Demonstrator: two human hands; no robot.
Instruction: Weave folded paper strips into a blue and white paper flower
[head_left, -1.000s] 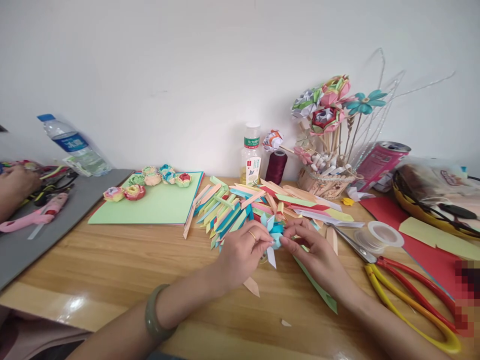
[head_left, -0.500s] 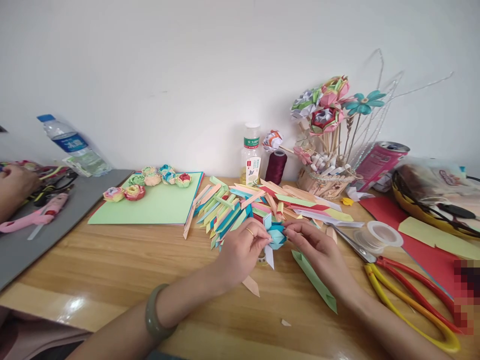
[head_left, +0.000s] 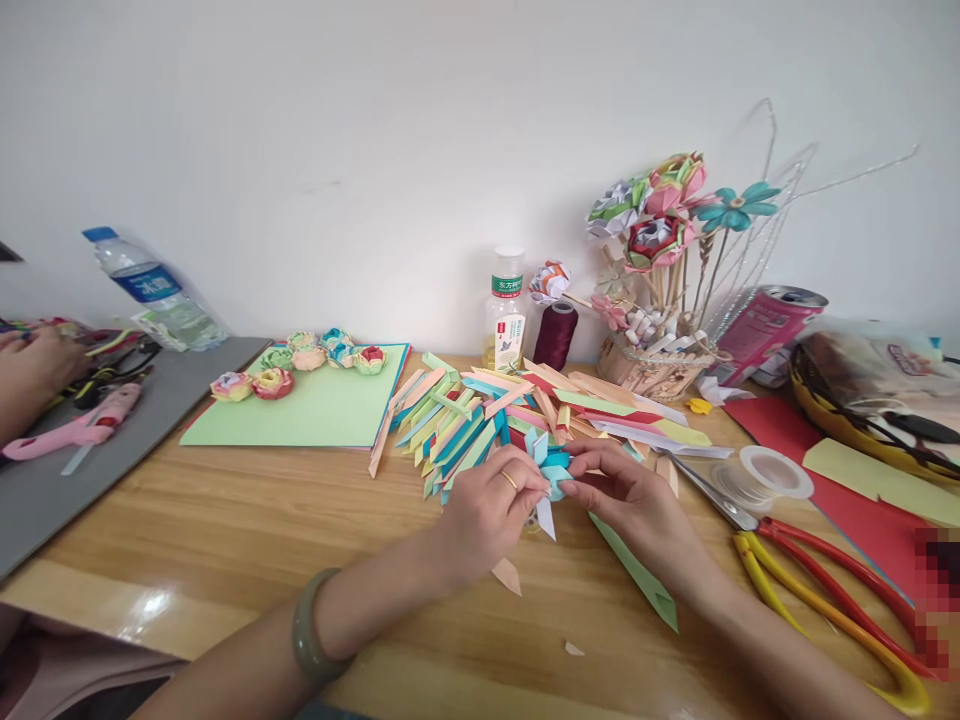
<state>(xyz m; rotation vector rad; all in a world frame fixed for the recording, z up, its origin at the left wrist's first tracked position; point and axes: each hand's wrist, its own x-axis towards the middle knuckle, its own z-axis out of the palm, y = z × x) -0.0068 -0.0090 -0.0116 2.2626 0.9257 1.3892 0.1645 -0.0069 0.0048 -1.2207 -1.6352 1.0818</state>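
Between my two hands is a blue and white folded-paper flower point(head_left: 556, 478), with white flaps sticking out above and below. My left hand point(head_left: 495, 510), with a ring on it, pinches the flower's left side. On its right side, the thumb and fingers of my right hand point(head_left: 619, 490) are closed on the blue paper. Behind the flower spreads a heap of folded paper strips point(head_left: 457, 425) in many colours. A green folded strip point(head_left: 637, 575) lies under my right wrist, and a peach strip point(head_left: 508, 576) lies below my left hand.
Scissors point(head_left: 750, 520) and a ribbon spool point(head_left: 772, 475) lie at right. Small paper flowers point(head_left: 274, 383) sit on green paper point(head_left: 300, 428). Behind stand a bottle point(head_left: 508, 320), thread point(head_left: 556, 338) and a flower basket point(head_left: 652, 370). Another person's hand point(head_left: 45, 360) is at far left, near a pink glue gun point(head_left: 82, 425).
My right fingers moved out to the flower's upper right edge, then came back in against its side. My left hand kept its pinch. The camera view has shifted slightly.
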